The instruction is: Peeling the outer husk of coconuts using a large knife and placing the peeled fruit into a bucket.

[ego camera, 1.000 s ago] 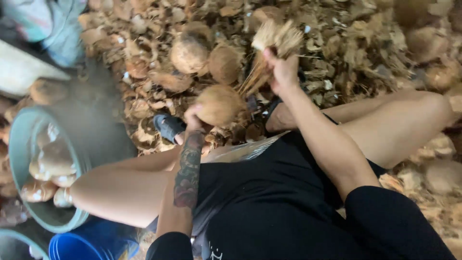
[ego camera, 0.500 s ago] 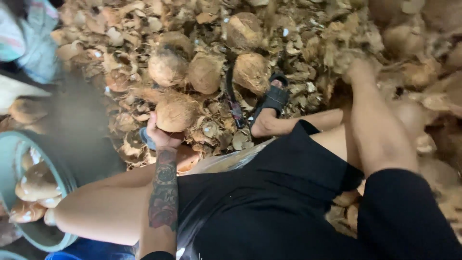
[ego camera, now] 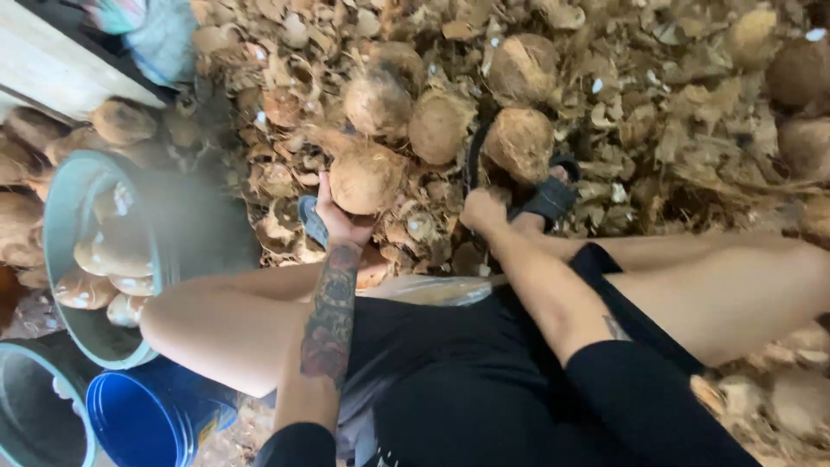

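Note:
My left hand [ego camera: 339,218] grips a round brown husked coconut [ego camera: 365,180] from below and holds it over the husk litter between my feet. My right hand [ego camera: 482,210] is closed into a fist just right of it, at the foot of a thin dark curved bar [ego camera: 473,156]. Whether it grips the bar I cannot tell. Three more husked coconuts [ego camera: 439,125] lie just beyond both hands. I sit with bare knees apart, a tattoo on my left forearm.
A deep pile of dry coconut husks [ego camera: 674,104] covers the ground ahead and to the right. A teal tub [ego camera: 65,216] with pale coconut pieces stands at left, with a blue bucket [ego camera: 147,415] below it. My right foot wears a black sandal [ego camera: 551,197].
My right hand held up a tuft of husk, swung out to the right, and is now back in front with no husk in it. My left hand has kept hold of the coconut.

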